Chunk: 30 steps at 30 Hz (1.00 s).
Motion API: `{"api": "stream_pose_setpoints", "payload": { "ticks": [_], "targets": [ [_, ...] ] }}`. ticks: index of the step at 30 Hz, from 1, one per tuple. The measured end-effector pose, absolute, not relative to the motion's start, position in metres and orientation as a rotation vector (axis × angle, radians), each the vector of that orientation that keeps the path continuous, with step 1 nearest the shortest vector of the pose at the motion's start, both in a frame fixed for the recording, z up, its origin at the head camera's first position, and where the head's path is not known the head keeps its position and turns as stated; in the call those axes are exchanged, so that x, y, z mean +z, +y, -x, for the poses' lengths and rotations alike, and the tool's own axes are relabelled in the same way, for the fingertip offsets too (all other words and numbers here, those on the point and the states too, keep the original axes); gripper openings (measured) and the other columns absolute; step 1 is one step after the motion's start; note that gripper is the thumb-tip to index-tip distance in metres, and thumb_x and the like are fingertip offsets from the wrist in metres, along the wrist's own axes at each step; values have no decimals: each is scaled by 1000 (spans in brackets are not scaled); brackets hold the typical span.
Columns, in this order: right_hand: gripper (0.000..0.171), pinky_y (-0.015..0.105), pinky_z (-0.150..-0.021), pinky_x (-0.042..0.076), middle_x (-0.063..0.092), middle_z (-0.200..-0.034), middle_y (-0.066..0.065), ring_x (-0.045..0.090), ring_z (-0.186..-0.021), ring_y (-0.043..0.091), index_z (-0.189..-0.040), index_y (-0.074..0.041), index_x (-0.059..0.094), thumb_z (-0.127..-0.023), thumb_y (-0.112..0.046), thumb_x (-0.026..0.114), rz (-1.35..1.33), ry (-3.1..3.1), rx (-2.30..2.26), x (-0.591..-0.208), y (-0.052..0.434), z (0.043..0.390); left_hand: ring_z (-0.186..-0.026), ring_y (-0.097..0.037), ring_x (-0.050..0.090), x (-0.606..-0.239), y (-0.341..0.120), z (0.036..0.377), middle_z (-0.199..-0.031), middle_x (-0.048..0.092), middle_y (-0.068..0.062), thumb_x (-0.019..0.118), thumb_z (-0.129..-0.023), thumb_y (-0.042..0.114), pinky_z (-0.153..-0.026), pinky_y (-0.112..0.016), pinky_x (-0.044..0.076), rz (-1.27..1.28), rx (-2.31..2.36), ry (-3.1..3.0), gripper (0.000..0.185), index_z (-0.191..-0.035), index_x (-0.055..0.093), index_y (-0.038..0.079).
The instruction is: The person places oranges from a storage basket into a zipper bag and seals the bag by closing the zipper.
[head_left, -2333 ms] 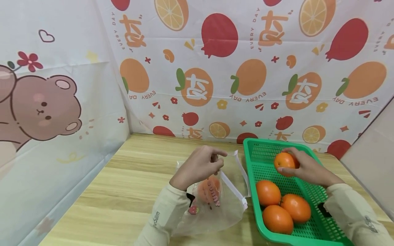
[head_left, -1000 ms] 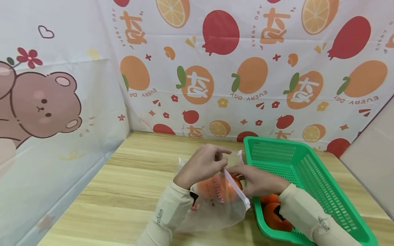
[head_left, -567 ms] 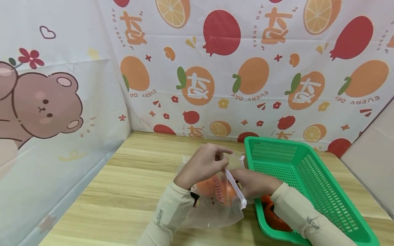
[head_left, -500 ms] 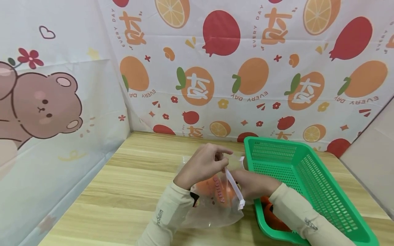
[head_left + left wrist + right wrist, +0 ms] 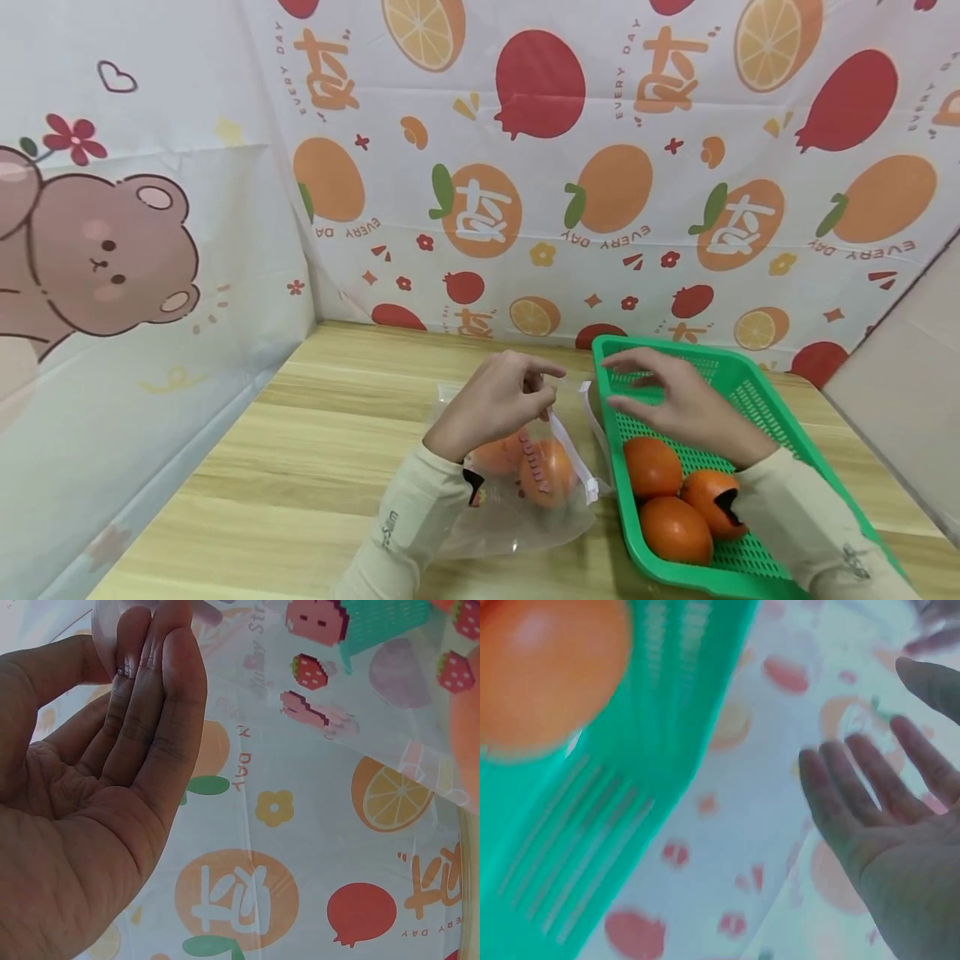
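Left of the green basket (image 5: pixel 712 578), a clear zip bag (image 5: pixel 517 529) is lying with two orange fruits (image 5: pixel 547 473) showing inside; the left hand (image 5: pixel 491 404) is pinching the bag's mouth. The right hand (image 5: pixel 686 408) is hovering over the basket's left side, fingers and thumb standing apart. Three more fruits (image 5: pixel 675 531) are sitting in the basket's near end, the right sleeve (image 5: pixel 810 517) partly covering one. A wooden table (image 5: pixel 300 450) is supporting the basket; behind it a fruit-print cloth (image 5: pixel 540 200) is hanging, and well to its left a bear-print cloth (image 5: pixel 112 258).

Two orange fruits (image 5: pixel 547 473) rest inside a translucent zip bag (image 5: pixel 517 529) beside a green basket (image 5: pixel 675 575) holding three more.
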State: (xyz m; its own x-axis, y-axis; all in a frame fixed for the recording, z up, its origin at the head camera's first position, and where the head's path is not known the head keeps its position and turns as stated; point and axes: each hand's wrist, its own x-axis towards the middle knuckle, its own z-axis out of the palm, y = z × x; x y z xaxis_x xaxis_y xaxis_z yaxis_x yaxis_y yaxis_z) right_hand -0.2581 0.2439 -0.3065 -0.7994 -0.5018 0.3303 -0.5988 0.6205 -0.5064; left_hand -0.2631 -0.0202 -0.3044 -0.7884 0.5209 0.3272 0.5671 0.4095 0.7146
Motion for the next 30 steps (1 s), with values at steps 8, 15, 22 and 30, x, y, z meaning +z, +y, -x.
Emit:
{"api": "stream_pose_setpoints", "payload": {
  "ticks": [8,15,22,30],
  "targets": [
    [91,70,-101,38,40,-153,24,38,-137,47,-151,-5,42,-82,-50,81,-638,-2957,685,-322,288,266,-63,-15,70,-305,-21,263,-65,67,6,56,-91,1,-47,-23,31,976,-1342,-2596,32,-117,75,6],
    [100,70,-100,39,34,-154,29,41,-132,54,-155,-3,34,-78,-40,87,-667,-3268,868,-339,303,265,-64,-13,70,-305,-20,262,-66,67,6,57,-92,1,-47,-23,32,972,-1339,-2608,31,-118,74,5],
    [87,67,-100,39,49,-143,19,48,-123,41,-150,-4,43,-80,-32,87,-669,-3429,993,-344,296,263,-63,-13,69,-304,-22,265,-65,67,5,57,-93,2,-48,-24,32,969,-1334,-2620,30,-117,74,6],
    [69,52,-92,47,57,-127,9,51,-109,29,-136,-8,56,-79,-30,87,-710,-3411,895,-346,292,266,-64,-13,70,-305,-24,270,-65,67,4,57,-93,2,-49,-23,34,989,-1348,-2613,30,-117,74,6]
  ]
}}
